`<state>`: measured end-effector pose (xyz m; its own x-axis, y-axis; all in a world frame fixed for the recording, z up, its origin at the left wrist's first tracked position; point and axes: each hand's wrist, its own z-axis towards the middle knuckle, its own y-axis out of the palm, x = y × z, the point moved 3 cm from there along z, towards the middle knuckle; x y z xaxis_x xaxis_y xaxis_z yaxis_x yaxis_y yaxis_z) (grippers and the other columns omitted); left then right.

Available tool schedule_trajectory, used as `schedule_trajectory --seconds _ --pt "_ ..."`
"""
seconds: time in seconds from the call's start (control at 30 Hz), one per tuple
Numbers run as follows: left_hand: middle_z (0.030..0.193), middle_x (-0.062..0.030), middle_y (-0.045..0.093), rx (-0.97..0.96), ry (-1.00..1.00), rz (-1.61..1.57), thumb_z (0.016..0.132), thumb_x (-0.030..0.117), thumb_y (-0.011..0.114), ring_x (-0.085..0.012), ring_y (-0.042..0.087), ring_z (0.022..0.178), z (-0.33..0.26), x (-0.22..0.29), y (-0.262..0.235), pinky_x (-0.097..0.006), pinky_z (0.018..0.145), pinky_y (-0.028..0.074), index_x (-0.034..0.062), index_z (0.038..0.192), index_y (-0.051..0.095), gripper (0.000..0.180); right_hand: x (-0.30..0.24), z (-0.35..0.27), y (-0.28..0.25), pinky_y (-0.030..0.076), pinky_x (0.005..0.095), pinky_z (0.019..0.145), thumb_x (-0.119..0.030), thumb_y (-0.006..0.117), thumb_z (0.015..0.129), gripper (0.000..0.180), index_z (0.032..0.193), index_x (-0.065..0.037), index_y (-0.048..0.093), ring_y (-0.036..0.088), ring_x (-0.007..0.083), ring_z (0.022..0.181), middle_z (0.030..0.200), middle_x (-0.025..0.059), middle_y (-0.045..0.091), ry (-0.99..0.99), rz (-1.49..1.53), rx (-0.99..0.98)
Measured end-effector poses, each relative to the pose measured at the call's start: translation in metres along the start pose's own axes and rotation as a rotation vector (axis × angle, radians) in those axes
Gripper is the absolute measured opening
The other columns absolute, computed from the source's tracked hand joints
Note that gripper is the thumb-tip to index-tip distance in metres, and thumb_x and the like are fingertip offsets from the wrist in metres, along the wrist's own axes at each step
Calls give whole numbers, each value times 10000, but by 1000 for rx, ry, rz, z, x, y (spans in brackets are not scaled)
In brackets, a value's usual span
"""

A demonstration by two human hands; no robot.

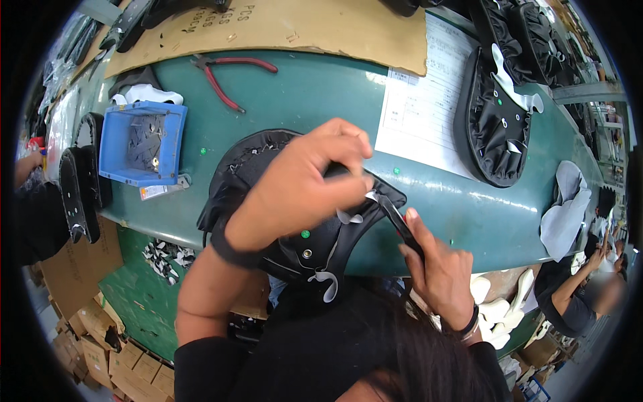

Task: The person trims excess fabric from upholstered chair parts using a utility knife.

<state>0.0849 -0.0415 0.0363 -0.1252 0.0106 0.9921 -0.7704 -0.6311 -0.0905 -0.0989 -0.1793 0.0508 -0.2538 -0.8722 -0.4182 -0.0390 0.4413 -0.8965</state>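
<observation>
A black padded part (254,157) lies underside up at the table's near edge, its black cover gathered in folds round the rim. White strips (326,278) hang from it, near a metal eyelet and a green dot. Over its right half my left hand (315,177) is curled closed, slightly blurred. Its fingertips are beside a small white strip end (372,195); what they pinch is hidden. My right hand (439,271) grips a slim black hand tool (398,224) with a bit of red on it. The tool's tip reaches the part's edge by that strip end.
Red-handled pliers (228,77) lie beyond the part. A blue bin (177,144) with small scraps stands left, beside black parts (80,194). Paper sheets (408,127) and a similar padded part (499,127) lie right. Cardboard (281,30) covers the far side. Other people are at both sides.
</observation>
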Motion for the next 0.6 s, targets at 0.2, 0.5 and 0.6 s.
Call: schedule_trajectory --seconds 0.2,0.5,0.6 --pt "751 -61 537 -119 36 1091 756 355 728 -223 528 687 -16 6 26 -376 676 371 84 739 622 291 8 17 -1 426 406 508 -205 682 847 498 1329 -184 556 587 308 559 625 101 560 -62 51 17" --pt "601 2 465 53 12 458 724 147 696 -173 443 619 -8 -16 17 -338 725 261 87 554 487 276 4 27 8 497 397 640 -120 681 849 532 1348 -61 505 648 348 694 852 164 681 -109 135 -6" --pt "574 -9 411 128 -34 227 724 94 675 -159 408 591 -5 -11 8 -316 701 272 56 550 452 285 0 12 13 507 401 672 -123 670 864 552 1371 -39 467 652 370 728 915 186 687 -60 214 23"
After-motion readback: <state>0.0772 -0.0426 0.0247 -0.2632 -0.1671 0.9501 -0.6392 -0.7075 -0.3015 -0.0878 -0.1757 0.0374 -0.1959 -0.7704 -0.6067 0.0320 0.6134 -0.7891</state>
